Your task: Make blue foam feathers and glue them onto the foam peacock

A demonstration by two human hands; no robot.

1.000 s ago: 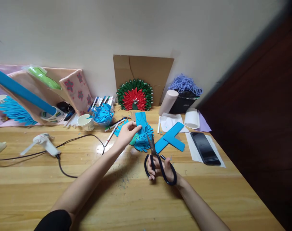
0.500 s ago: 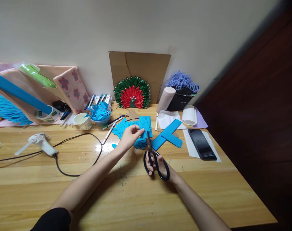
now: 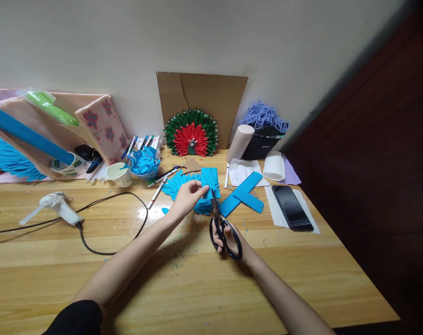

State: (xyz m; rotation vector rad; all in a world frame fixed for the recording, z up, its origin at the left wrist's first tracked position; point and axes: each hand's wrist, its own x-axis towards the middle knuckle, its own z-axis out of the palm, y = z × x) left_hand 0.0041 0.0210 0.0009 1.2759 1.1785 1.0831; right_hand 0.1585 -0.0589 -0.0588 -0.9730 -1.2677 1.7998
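Note:
My left hand (image 3: 190, 197) pinches a small blue sheet (image 3: 210, 177) with curved lines marked on it. My right hand (image 3: 230, 238) has its fingers in the black handles of the scissors (image 3: 214, 207), whose blades point up at the sheet's lower right edge. Behind and below the sheet lies a pile of blue petal-shaped pieces (image 3: 173, 185). Two flat blue strips (image 3: 248, 186) cross each other just right of the blades.
A white glue gun (image 3: 60, 208) with a looping black cable lies left. Behind stand a paper cup (image 3: 119, 174), a tub of blue scraps (image 3: 144, 163), a red and green peacock-like fan (image 3: 191, 135) and a pink bottle (image 3: 240, 143). A phone (image 3: 292, 208) lies right.
The scissor handles have drawn closer together, and the blades have shifted slightly left at the sheet's edge. My left hand keeps its pinch in nearly the same place.

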